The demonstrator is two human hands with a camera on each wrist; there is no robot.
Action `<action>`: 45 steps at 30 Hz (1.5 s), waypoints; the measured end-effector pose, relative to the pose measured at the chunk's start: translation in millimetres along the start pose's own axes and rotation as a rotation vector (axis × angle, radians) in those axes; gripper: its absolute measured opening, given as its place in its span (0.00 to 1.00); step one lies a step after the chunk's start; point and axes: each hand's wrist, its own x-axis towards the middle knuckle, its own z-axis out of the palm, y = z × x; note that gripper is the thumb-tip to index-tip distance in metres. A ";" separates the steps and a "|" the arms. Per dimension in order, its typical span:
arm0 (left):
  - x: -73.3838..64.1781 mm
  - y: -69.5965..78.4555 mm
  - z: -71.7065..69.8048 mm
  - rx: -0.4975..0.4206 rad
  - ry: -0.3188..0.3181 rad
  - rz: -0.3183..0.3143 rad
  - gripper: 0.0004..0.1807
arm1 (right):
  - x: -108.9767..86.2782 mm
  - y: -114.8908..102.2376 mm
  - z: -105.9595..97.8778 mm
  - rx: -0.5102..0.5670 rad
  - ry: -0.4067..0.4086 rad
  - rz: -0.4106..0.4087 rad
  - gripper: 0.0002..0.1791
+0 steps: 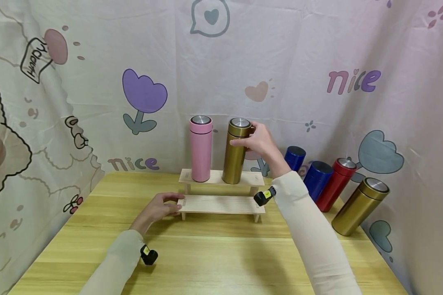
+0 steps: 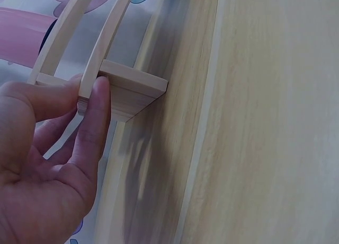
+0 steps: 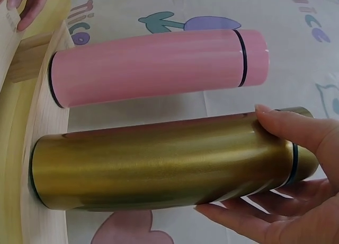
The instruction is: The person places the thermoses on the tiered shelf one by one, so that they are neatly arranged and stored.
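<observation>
Yellow wood-grain tabletop [image 1: 206, 262] spans the lower frame; the left hand [image 1: 159, 208] pinches a pale two-tier stand [image 1: 221, 204]. At centre, the right hand [image 1: 259, 141] grips a brushed-gold flask [image 1: 234, 162] standing on the top tier [image 1: 216, 177], before a printed curtain [image 1: 280, 45].

Two flasks [image 1: 201, 151] side by side, apart, on the rack's [image 1: 245, 178] upper tier; lower tier [image 1: 221, 204] in front. Four other flasks [image 1: 335, 186] right of rack, on table [image 1: 192, 266]. Curtain [image 1: 280, 45] behind.
</observation>
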 end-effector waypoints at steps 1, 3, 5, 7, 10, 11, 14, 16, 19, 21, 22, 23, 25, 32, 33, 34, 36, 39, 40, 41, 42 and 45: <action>0.0 0.0 0.1 0.001 0.001 -0.001 0.24 | 0.3 -0.7 0.5 0.001 0.003 -0.001 0.43; -0.2 0.0 0.0 0.000 0.002 -0.003 0.24 | 1.5 -1.2 2.0 0.002 0.006 -0.005 0.43; -0.6 0.2 -0.1 -0.001 0.001 -0.002 0.24 | 2.3 -1.4 4.1 0.008 0.006 -0.007 0.43; -0.6 0.3 -0.3 -0.006 0.001 -0.001 0.24 | 2.5 -1.5 6.4 -0.002 0.011 -0.013 0.43; -0.4 0.1 -0.4 -0.010 0.000 0.000 0.24 | 2.3 -2.1 9.1 -0.030 0.023 -0.015 0.43; -0.2 -0.1 -0.5 -0.011 0.000 0.000 0.24 | 2.3 -2.2 10.0 -0.044 0.029 -0.016 0.43; -0.1 -0.4 -0.5 -0.018 0.000 -0.001 0.24 | 2.6 -2.9 12.3 -0.061 0.041 -0.019 0.44; -0.3 -0.4 -0.3 -0.021 -0.001 -0.002 0.24 | 2.7 -3.4 14.0 -0.048 0.040 -0.023 0.44; -0.5 -0.1 -0.1 -0.018 0.003 -0.009 0.24 | 3.8 -3.7 16.2 -0.011 0.027 -0.033 0.44; -0.6 0.3 0.1 -0.014 0.004 -0.010 0.24 | 4.5 -4.1 17.0 0.000 0.024 -0.036 0.44; -0.6 0.6 0.3 -0.013 0.005 -0.010 0.24 | 5.0 -4.2 17.3 -0.001 0.024 -0.037 0.44; -0.6 0.9 0.4 -0.012 0.006 -0.010 0.24 | 5.2 -4.1 17.4 -0.008 0.025 -0.038 0.44; -0.8 1.6 0.5 -0.006 0.003 -0.009 0.24 | 5.4 -4.1 17.9 -0.019 0.028 -0.041 0.44; -0.7 2.4 1.0 -0.012 0.002 -0.018 0.25 | 6.2 -1.2 18.7 -0.049 0.040 -0.054 0.47; -0.6 2.2 1.1 -0.011 0.002 -0.020 0.25 | 6.3 -0.7 18.8 -0.054 0.042 -0.055 0.47; -0.5 2.2 1.2 -0.010 0.001 -0.020 0.25 | 6.4 0.0 18.8 -0.056 0.043 -0.056 0.47; -0.4 1.9 1.3 -0.009 0.001 -0.020 0.25 | 7.2 1.5 19.1 -0.065 0.047 -0.058 0.47; -0.3 1.5 0.7 -0.018 0.001 -0.018 0.25 | 8.5 4.3 20.1 -0.079 0.050 -0.065 0.45; -0.2 1.3 0.4 -0.023 0.001 -0.018 0.25 | 9.0 5.4 20.6 -0.079 0.051 -0.068 0.45; -0.2 1.2 0.3 -0.031 0.002 -0.020 0.25 | 9.4 6.4 21.3 -0.080 0.054 -0.071 0.44; -0.2 1.1 0.2 -0.037 0.002 -0.022 0.25 | 9.9 7.6 21.9 -0.079 0.054 -0.072 0.44; -0.3 0.6 0.0 -0.040 0.003 -0.021 0.25 | 10.2 10.2 23.9 -0.074 0.056 -0.079 0.43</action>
